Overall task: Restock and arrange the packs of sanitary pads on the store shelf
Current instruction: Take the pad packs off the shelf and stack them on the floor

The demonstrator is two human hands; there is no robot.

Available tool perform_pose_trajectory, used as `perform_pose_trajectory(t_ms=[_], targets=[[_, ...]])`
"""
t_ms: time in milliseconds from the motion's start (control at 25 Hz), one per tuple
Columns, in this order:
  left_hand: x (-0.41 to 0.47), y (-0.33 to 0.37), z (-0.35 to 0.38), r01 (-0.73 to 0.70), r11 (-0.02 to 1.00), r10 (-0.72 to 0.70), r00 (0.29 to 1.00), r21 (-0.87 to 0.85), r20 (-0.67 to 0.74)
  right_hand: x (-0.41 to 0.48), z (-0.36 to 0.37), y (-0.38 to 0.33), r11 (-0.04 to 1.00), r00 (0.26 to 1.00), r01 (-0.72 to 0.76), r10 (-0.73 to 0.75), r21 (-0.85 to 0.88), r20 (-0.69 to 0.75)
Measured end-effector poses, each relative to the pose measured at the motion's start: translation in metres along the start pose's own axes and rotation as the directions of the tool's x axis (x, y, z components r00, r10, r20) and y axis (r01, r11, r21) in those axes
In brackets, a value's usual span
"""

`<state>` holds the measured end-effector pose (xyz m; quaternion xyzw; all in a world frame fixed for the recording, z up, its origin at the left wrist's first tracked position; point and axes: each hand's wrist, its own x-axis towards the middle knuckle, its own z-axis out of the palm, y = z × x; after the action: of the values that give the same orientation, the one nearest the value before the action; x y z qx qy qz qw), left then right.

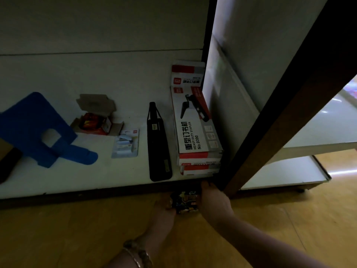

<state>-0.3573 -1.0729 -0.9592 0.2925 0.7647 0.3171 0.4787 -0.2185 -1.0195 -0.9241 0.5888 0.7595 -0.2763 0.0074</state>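
On my feed a blue bookend [38, 130] lies at the left of the shelf [108, 176], then an opened carton [94, 117], a carded small stapler [126, 145] and a long black stapler [158, 146]. Below the shelf edge, at floor level, the left hand [166, 208] touches a small dark patterned pack [185, 202]. Stapler boxes [195, 124] are stacked above. The right hand [215, 203] flanks the pack's other side. It is too dim to tell either grip.
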Motion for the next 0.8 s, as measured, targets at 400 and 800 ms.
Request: perform_pose_trajectory(t_ms=[400,800], targets=[[-0.150,0.160,-0.087,-0.023,0.998,0.021,0.999,0.052,0.024,-0.088,-0.169,-0.103,0.965,0.987,0.025,0.017,0.261,-0.159],[-0.351,0.361,-0.193,-0.155,0.988,0.154,0.988,-0.013,-0.023,-0.230,-0.399,-0.228,0.898,0.962,0.181,-0.077,0.400,-0.262]])
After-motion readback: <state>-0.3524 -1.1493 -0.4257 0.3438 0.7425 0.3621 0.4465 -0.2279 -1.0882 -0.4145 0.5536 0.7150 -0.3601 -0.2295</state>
